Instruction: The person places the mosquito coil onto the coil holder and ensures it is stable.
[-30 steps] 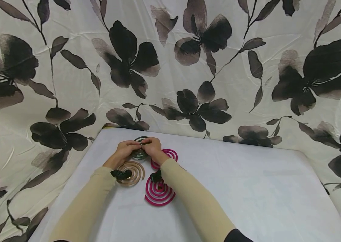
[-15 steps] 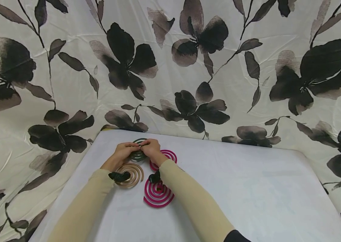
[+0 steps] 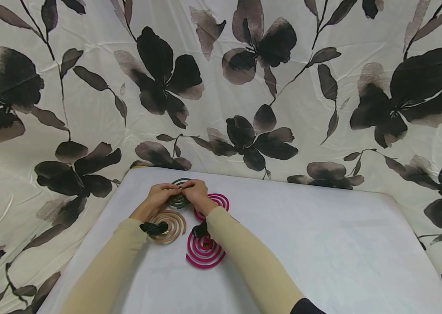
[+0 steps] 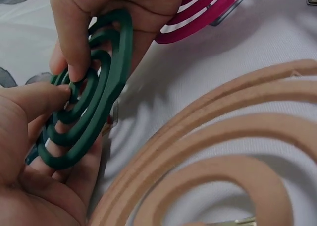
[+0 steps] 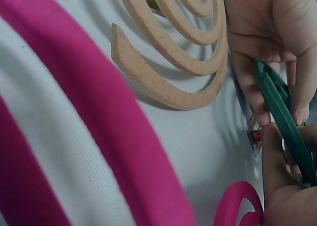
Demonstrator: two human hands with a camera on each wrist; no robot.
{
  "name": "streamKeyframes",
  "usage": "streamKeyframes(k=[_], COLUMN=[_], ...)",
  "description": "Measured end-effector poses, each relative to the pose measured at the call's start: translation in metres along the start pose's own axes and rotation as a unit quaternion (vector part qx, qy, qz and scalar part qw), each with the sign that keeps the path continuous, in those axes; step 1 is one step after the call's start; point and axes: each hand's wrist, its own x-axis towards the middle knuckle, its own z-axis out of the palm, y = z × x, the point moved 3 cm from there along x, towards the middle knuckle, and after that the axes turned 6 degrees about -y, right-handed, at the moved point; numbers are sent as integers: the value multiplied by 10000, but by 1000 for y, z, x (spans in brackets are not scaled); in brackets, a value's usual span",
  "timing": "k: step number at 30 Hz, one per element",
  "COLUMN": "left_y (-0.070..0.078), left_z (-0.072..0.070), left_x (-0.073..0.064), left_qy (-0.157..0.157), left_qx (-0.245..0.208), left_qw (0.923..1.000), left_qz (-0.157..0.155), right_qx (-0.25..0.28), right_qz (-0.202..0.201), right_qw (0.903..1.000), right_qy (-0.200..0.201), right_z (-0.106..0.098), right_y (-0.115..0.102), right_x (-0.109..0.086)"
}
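A dark green mosquito coil (image 3: 179,200) is held tilted between both hands near the far left of the table. My left hand (image 3: 156,197) grips its left side, thumb over the inner rings in the left wrist view. From the other side my right hand (image 3: 195,191) pinches it near the centre, fingertips close to the left thumb. A tan mosquito coil (image 3: 175,226) lies raised just below the left wrist. Two magenta coils are near my right arm: one coil (image 3: 221,199) partly behind the wrist, another coil (image 3: 206,257) closer to me.
Small metal pieces show beneath the coils, among them a stand (image 5: 254,137) with a red spot under the green one. The white table (image 3: 315,244) stretches to the right. A flower-printed cloth (image 3: 213,100) hangs behind its far edge.
Both hands stay at the green coil with almost no movement. The whole view shifts slightly, and the other coils keep their places.
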Motion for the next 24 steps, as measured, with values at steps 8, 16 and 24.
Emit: streamKeyframes(k=[8,16,24], left_y=[1,6,2], left_z=[1,2,3], left_x=[2,-4,-3], left_qy=[59,-33,-145], left_qx=[-107,-55,-94], left_qw=[9999,10000,9997], left_qz=[21,37,-151], right_qx=[11,112,93], right_qz=[36,233,400], right_qw=[10000,9997,9990], right_qy=[-34,-28,-163], right_z=[-2,-2,-2], right_y=[-1,3,5], right_x=[1,3,3])
